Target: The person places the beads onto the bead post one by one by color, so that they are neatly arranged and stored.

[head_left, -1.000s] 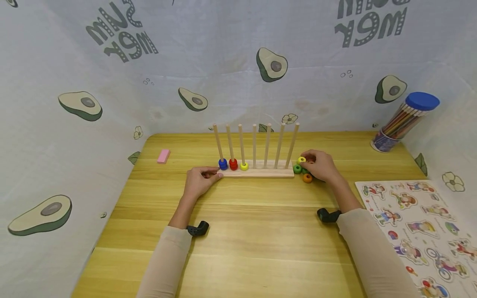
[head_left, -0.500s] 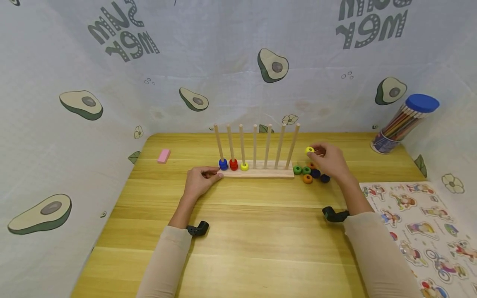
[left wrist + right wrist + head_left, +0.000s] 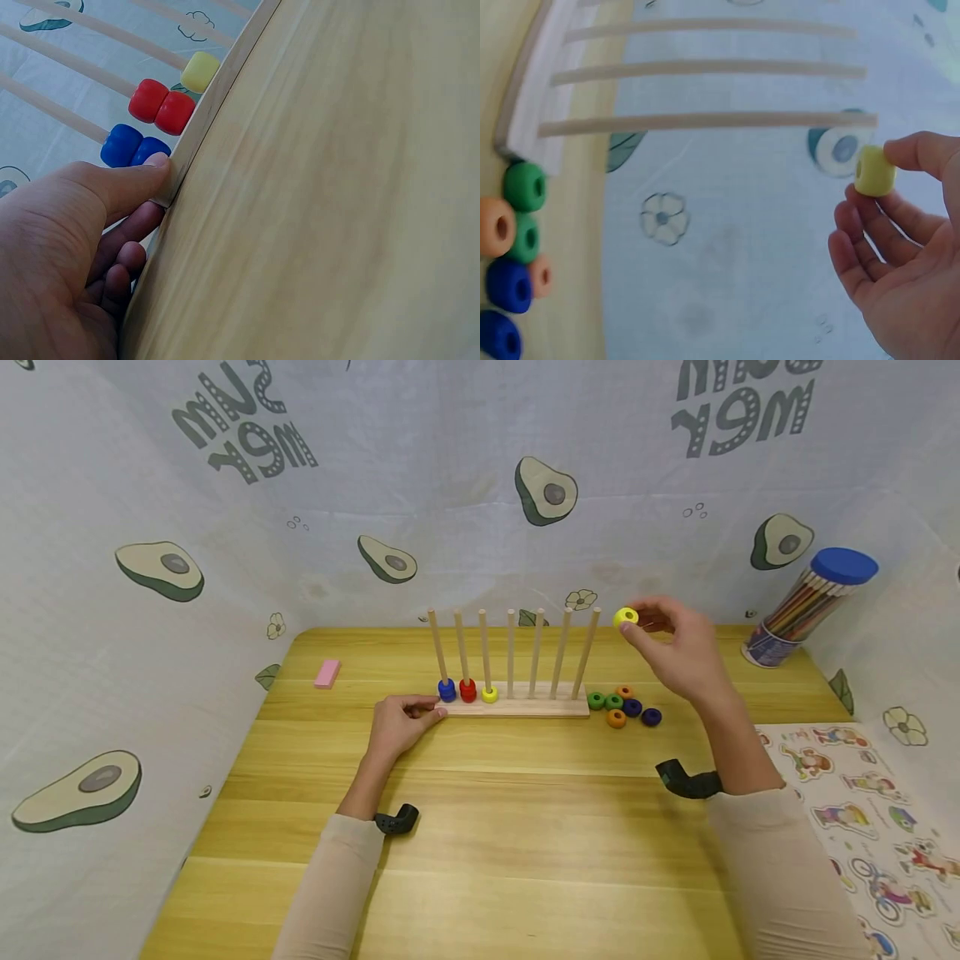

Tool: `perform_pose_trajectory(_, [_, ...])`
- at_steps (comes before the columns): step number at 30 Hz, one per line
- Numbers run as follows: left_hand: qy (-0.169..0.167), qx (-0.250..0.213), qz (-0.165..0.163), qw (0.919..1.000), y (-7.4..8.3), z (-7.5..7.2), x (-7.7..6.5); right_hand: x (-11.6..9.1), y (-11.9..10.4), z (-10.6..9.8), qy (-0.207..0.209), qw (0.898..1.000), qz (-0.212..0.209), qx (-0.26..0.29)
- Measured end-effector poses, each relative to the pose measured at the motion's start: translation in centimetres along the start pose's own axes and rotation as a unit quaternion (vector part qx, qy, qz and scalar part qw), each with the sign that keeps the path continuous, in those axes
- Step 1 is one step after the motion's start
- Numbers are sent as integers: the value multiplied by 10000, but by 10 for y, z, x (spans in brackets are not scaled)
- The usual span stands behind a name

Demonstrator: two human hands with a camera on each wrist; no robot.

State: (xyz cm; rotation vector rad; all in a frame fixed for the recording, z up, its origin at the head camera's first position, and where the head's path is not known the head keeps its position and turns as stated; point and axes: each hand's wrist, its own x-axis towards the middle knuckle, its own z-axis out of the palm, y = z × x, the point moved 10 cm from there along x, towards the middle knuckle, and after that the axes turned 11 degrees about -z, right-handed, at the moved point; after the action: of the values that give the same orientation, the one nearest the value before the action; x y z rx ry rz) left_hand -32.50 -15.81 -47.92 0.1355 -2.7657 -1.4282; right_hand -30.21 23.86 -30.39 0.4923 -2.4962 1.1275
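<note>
A wooden peg rack [image 3: 525, 711] with several upright pegs stands on the table. Two blue beads [image 3: 447, 691], two red beads [image 3: 468, 691] and one yellow bead [image 3: 490, 695] sit low on its three leftmost pegs. My left hand [image 3: 401, 725] grips the left end of the rack's base, thumb on the front edge in the left wrist view. Up beside the rightmost peg's top, my right hand [image 3: 678, 647] pinches another yellow bead [image 3: 875, 171] between thumb and fingers, apart from the peg.
Loose green [image 3: 596, 701], orange [image 3: 617, 718] and dark blue beads [image 3: 652, 717] lie by the rack's right end. A pink block [image 3: 327, 674] lies at the left. A pencil tub [image 3: 772, 643] stands back right, behind a sticker-like picture board [image 3: 847, 785].
My right hand has lifted the yellow bead from the loose pile, up to about peg-top height. The left hand has stayed on the rack's base.
</note>
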Motion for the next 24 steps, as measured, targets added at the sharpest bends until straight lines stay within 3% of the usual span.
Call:
perform_pose_trajectory(8, [16,18,1,10000,0,0,0,11,-49,12,150,9979,-569,256])
perform_pose_trajectory(13, [34,22,-8,10000,-1,0,1,23,-69,32,-40,9954,-799,535])
perform_pose_trajectory(24, [17,24,24,10000,1,-1,0,48,-98,82,-607,9920,-1004,475])
